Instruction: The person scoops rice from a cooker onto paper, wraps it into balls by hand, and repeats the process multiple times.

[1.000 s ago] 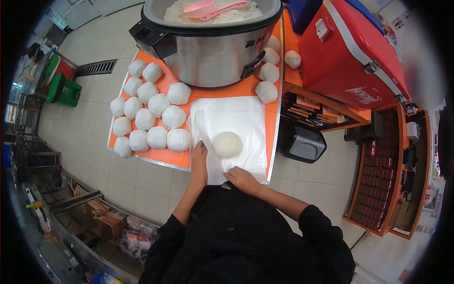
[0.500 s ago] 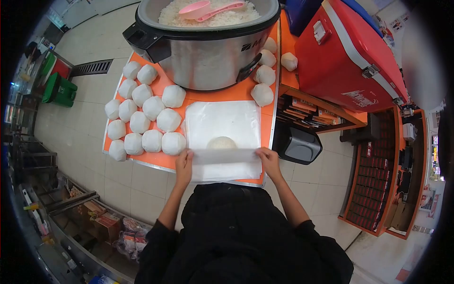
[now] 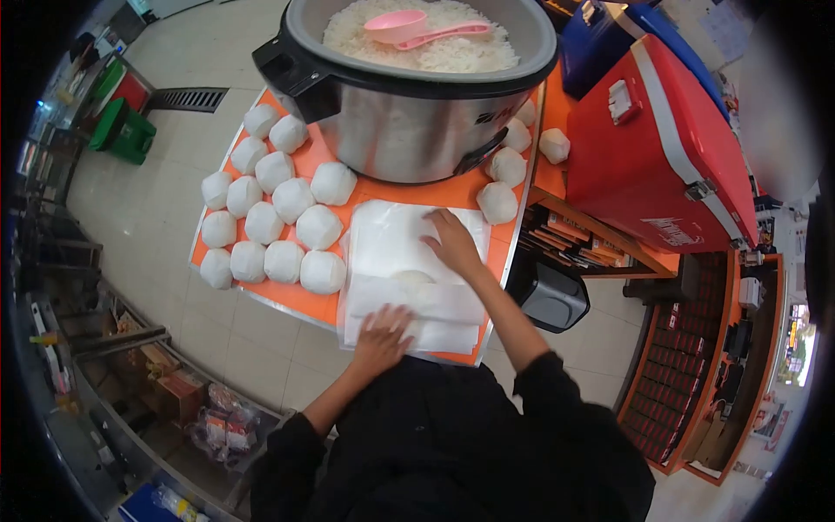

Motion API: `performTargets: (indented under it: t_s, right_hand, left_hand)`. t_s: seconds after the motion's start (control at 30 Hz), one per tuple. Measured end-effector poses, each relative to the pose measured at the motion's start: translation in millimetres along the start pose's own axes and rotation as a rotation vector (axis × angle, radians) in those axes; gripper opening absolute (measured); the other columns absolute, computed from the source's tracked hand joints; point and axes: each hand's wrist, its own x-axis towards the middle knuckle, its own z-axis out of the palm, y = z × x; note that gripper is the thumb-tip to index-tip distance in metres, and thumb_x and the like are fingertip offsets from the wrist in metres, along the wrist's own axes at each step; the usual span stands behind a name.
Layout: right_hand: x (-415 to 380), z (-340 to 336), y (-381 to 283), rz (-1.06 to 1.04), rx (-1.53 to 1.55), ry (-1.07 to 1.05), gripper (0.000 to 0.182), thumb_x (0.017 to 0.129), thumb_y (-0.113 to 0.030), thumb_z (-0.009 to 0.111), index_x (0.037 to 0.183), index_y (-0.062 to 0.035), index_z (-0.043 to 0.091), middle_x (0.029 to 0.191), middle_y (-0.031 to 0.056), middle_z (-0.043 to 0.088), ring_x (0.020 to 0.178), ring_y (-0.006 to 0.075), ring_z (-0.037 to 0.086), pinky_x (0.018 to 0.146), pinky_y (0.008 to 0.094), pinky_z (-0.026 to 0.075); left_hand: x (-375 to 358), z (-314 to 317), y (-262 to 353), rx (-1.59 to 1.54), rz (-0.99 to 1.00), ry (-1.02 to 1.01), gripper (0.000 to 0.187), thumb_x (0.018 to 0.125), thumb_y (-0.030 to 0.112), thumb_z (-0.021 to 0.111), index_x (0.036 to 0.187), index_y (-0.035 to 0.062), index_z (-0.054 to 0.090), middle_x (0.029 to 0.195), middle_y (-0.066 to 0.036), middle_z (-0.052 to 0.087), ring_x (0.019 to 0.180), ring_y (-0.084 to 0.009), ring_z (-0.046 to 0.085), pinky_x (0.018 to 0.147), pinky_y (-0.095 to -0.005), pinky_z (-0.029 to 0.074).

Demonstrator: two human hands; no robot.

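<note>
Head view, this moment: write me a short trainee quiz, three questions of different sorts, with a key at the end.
1. Multiple choice: what colour is the scoop resting on the rice in the cooker?
A) blue
B) pink
C) green

2. True or false: the right hand is nearer the cooker than the left hand is.

3. Short answer: on which side of the white paper, the person's left or right, do more of the white bundles sit?

Key:
1. B, pink
2. True
3. The person's left
</note>
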Motion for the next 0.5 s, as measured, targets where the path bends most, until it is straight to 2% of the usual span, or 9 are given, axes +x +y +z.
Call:
performTargets:
  t_s: [0.03, 0.07, 0.13, 0.17, 0.23, 0.33, 0.4, 0.43, 0.5]
  right_hand:
    - [16.3, 0.1, 1.4, -0.001, -0.031, -0.175, 0.035, 0.071, -0.016, 0.068, 0.099, -0.0017, 0.053, 0.106, 0.0149, 0.053, 0.097, 0.0315, 0.053, 0.081, 0.0384, 0.044]
    - [26.8, 1.2, 0.0, -0.012, -0.026, -0.179, 0.035, 0.071, -0.016, 0.068, 0.099, -0.0017, 0.053, 0.106, 0.0149, 0.053, 0.097, 0.0315, 0.053, 0.081, 0.0384, 0.044]
    - [43.7, 4.5, -1.3, 0.055, -0.298, -0.472, 0.038, 0.065, -0.02, 0.073, 0.092, -0.0028, 0.054, 0.097, 0.0114, 0.058, 0.09, 0.0301, 0.056, 0.074, 0.0385, 0.045]
    - [52.5, 7.9, 2.8, 0.044, -0.299, -0.474, 0.038, 0.065, -0.02, 0.073, 0.092, -0.0028, 0.054, 0.097, 0.0114, 0.058, 0.09, 0.0301, 0.056, 0.074, 0.0385, 0.045]
    - [60.9, 16.4, 9.2, 0.038, -0.388, -0.664, 0.036, 0.058, -0.021, 0.075, 0.084, -0.0046, 0.056, 0.085, 0.0088, 0.061, 0.08, 0.0287, 0.058, 0.066, 0.0378, 0.046]
    - [72.4, 11.9, 9.5, 0.016, -0.267, -0.839, 0.035, 0.055, -0.022, 0.075, 0.082, -0.0076, 0.058, 0.084, 0.01, 0.062, 0.079, 0.0278, 0.059, 0.067, 0.0395, 0.047]
    - [72.2, -2.2, 0.9, -0.039, -0.231, -0.822, 0.028, 0.057, -0.022, 0.073, 0.074, -0.0065, 0.058, 0.081, 0.01, 0.062, 0.076, 0.0274, 0.059, 0.066, 0.038, 0.046]
    - [69.5, -8.0, -2.1, -0.093, -0.068, -0.808, 0.027, 0.058, -0.023, 0.072, 0.072, -0.0054, 0.058, 0.079, 0.0109, 0.063, 0.074, 0.0274, 0.059, 0.065, 0.0379, 0.046]
    - [64.8, -17.9, -7.9, -0.151, 0.096, -0.793, 0.026, 0.059, -0.024, 0.071, 0.07, -0.0043, 0.058, 0.078, 0.0118, 0.063, 0.072, 0.0273, 0.059, 0.065, 0.0377, 0.046]
  left_hand:
    - [2.8, -1.2, 4.8, 0.008, -0.008, -0.003, 0.056, 0.081, 0.038, 0.056, 0.127, 0.0092, 0.043, 0.134, -0.01, 0.037, 0.123, -0.0196, 0.036, 0.095, -0.0454, 0.027]
    - [8.6, -3.2, 11.2, 0.018, -0.003, -0.062, 0.061, 0.081, 0.041, 0.055, 0.129, 0.0062, 0.04, 0.134, -0.011, 0.037, 0.124, -0.0212, 0.035, 0.094, -0.0439, 0.028]
    - [18.1, -6.2, 22.0, 0.032, -0.005, -0.115, 0.066, 0.08, 0.044, 0.054, 0.13, 0.0032, 0.038, 0.134, -0.012, 0.037, 0.124, -0.0227, 0.035, 0.094, -0.0424, 0.028]
    - [22.3, -7.0, 26.4, -0.012, -0.081, -0.15, 0.068, 0.08, 0.045, 0.055, 0.13, 0.0016, 0.038, 0.134, -0.013, 0.037, 0.124, -0.0236, 0.035, 0.092, -0.0404, 0.028]
    - [27.4, -12.2, 38.8, -0.062, -0.166, -0.191, 0.071, 0.079, 0.046, 0.055, 0.13, 0.0, 0.038, 0.133, -0.013, 0.038, 0.124, -0.0244, 0.035, 0.091, -0.0384, 0.028]
    - [38.2, -19.5, 50.1, -0.038, -0.266, -0.193, 0.072, 0.078, 0.046, 0.055, 0.13, -0.0011, 0.037, 0.133, -0.015, 0.037, 0.123, -0.0255, 0.035, 0.09, -0.0352, 0.028]
    - [41.2, -17.8, 52.5, 0.018, -0.303, -0.201, 0.073, 0.078, 0.046, 0.056, 0.129, -0.0023, 0.038, 0.132, -0.017, 0.037, 0.122, -0.0266, 0.035, 0.09, -0.0353, 0.027]
    - [42.6, -16.8, 52.2, 0.019, -0.301, -0.193, 0.073, 0.078, 0.046, 0.056, 0.129, -0.0023, 0.038, 0.132, -0.017, 0.037, 0.122, -0.0266, 0.035, 0.09, -0.0353, 0.027]
    - [41.4, -14.7, 53.1, -0.015, -0.309, -0.177, 0.075, 0.078, 0.044, 0.058, 0.13, -0.0033, 0.033, 0.132, -0.019, 0.034, 0.123, -0.03, 0.031, 0.091, -0.0428, 0.029]
